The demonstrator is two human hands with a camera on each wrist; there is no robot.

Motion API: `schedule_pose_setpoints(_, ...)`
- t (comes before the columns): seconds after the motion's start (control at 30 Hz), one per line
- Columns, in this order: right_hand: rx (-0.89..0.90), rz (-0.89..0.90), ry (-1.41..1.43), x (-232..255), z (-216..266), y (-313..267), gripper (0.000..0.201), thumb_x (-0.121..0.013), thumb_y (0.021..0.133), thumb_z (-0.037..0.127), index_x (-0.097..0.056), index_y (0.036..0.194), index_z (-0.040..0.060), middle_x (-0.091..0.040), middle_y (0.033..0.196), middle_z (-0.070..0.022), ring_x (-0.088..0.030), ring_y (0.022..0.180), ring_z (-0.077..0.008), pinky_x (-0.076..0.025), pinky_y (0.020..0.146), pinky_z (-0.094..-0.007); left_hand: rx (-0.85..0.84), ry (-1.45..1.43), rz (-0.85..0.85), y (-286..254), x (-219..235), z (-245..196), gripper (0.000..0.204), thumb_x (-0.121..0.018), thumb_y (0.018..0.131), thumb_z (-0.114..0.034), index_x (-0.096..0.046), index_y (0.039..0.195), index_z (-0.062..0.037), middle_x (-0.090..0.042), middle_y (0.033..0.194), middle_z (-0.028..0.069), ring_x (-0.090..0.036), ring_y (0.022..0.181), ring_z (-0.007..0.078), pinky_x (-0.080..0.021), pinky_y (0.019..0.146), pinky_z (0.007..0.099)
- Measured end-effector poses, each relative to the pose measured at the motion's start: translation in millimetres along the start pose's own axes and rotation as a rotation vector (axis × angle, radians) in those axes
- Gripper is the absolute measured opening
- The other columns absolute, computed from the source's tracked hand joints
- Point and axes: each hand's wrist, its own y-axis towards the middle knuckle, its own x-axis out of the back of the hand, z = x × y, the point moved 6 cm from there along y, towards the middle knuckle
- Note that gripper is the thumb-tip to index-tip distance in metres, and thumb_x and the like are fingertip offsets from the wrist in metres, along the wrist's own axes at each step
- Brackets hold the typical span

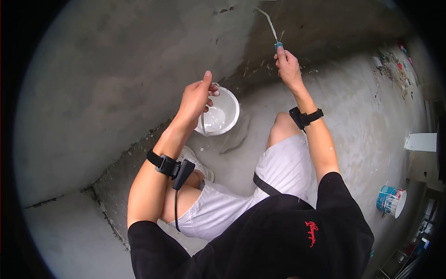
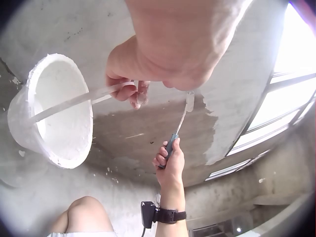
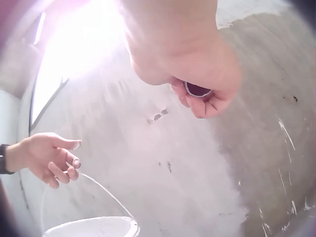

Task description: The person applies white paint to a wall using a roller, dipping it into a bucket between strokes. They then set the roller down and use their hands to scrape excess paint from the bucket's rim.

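Note:
My left hand (image 1: 194, 100) holds up a white bucket (image 1: 228, 104) by its handle (image 2: 64, 106), fingers hooked round it and thumb sticking out. White liquid lies in the bottom of the bucket. With my right hand (image 1: 289, 69) I grip the blue-grey handle of a small paint roller (image 1: 278, 45). Its thin rod reaches up to a white roller head (image 2: 190, 102), which is right at the wall in the left wrist view. In the right wrist view only the dark butt end of the roller handle (image 3: 197, 91) shows inside my fist.
The wall (image 1: 116, 69) is pale grey, with a darker brown patch (image 1: 302, 28) around the roller. Debris (image 1: 397, 69) lies on the floor at the far right. A blue-and-white bucket (image 1: 390, 201) stands behind on the right. Bright windows (image 2: 276, 103) open beyond the wall.

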Motion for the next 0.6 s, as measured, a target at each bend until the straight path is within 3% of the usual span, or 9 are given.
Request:
schedule_pose_setpoints(0.07, 0.098, -0.082, -0.154, -9.5, -12.9, -5.4, 0.053, -0.043, 0.102, 0.046, -0.062, 0.086, -0.0004, -0.065, 0.075, -0.0199, -0.064, 0.074, -0.0379, -0.048, 0.067, -0.0438, -0.019, 0.007, -0.007, 2.1, 3.1, -1.1, 0.054, -0.046, 0.099, -0.056, -0.063, 0.094, -0.0046, -0.062, 0.083, 0.0004, -0.046, 0.063, 0.0078, -0.036, 0.055, 0.0242)
schedule_pose_setpoints(0.13, -0.006, -0.015, -0.142, -24.5, -45.1, -17.2, 0.053, -0.041, 0.102, 0.046, -0.062, 0.087, -0.0009, -0.065, 0.082, -0.0245, -0.062, 0.086, -0.0461, -0.047, 0.074, -0.0487, -0.003, -0.023, -0.015, 2.7, 6.3, 3.1, 0.054, -0.046, 0.099, -0.056, -0.063, 0.094, -0.0049, -0.063, 0.082, 0.0003, -0.046, 0.062, 0.0077, -0.037, 0.055, 0.0241)
schedule_pose_setpoints(0.2, 0.034, -0.043, -0.206, -34.0, -67.6, -34.9, 0.053, -0.042, 0.102, 0.046, -0.059, 0.080, 0.0001, -0.058, 0.065, -0.0141, -0.058, 0.063, -0.0276, -0.045, 0.062, -0.0378, -0.013, -0.023, -0.020, 3.6, 8.9, 3.6, 0.054, -0.046, 0.099, -0.056, -0.063, 0.094, -0.0052, -0.063, 0.082, 0.0003, -0.046, 0.062, 0.0076, -0.037, 0.055, 0.0240)
schedule_pose_setpoints(0.23, 0.038, -0.047, -0.206, -37.4, -80.0, -41.9, 0.053, -0.042, 0.102, 0.046, -0.059, 0.080, 0.0001, -0.058, 0.065, -0.0141, -0.058, 0.063, -0.0276, -0.045, 0.062, -0.0378, -0.015, -0.024, -0.019, 4.4, 9.6, 3.9, 0.054, -0.046, 0.099, -0.056, -0.063, 0.094, -0.0050, -0.063, 0.083, 0.0004, -0.046, 0.062, 0.0076, -0.037, 0.055, 0.0241)
schedule_pose_setpoints(0.3, -0.154, 0.107, -0.312, -47.6, -108.4, -53.9, 0.059, -0.041, 0.100, 0.051, -0.064, 0.087, -0.0023, -0.066, 0.090, -0.0296, -0.062, 0.092, -0.0489, -0.047, 0.079, -0.0525, -0.018, -0.023, -0.012, 5.1, 8.8, 2.6, 0.054, -0.046, 0.099, -0.056, -0.063, 0.094, -0.0048, -0.063, 0.083, 0.0005, -0.046, 0.062, 0.0076, -0.037, 0.055, 0.0242)
schedule_pose_setpoints(0.43, -0.303, 0.256, -0.495, -59.3, -121.0, -63.3, 0.067, -0.040, 0.098, 0.052, -0.067, 0.097, -0.0095, -0.065, 0.100, -0.0340, -0.061, 0.099, -0.0503, -0.047, 0.089, -0.0526, -0.026, 0.032, -0.005, 4.2, -0.2, -1.2, 0.055, -0.046, 0.099, -0.056, -0.064, 0.095, -0.0043, -0.063, 0.084, 0.0005, -0.046, 0.063, 0.0080, -0.036, 0.055, 0.0245)
schedule_pose_setpoints(0.6, -0.472, 0.337, -0.521, -81.9, -135.2, -62.3, 0.067, -0.040, 0.098, 0.050, -0.067, 0.099, -0.0111, -0.067, 0.099, -0.0317, -0.064, 0.099, -0.0464, -0.048, 0.088, -0.0499, -0.030, 0.042, 0.003, 4.8, -0.9, -0.8, 0.056, -0.046, 0.099, -0.056, -0.064, 0.095, -0.0034, -0.063, 0.085, 0.0009, -0.046, 0.064, 0.0086, -0.036, 0.056, 0.0247)
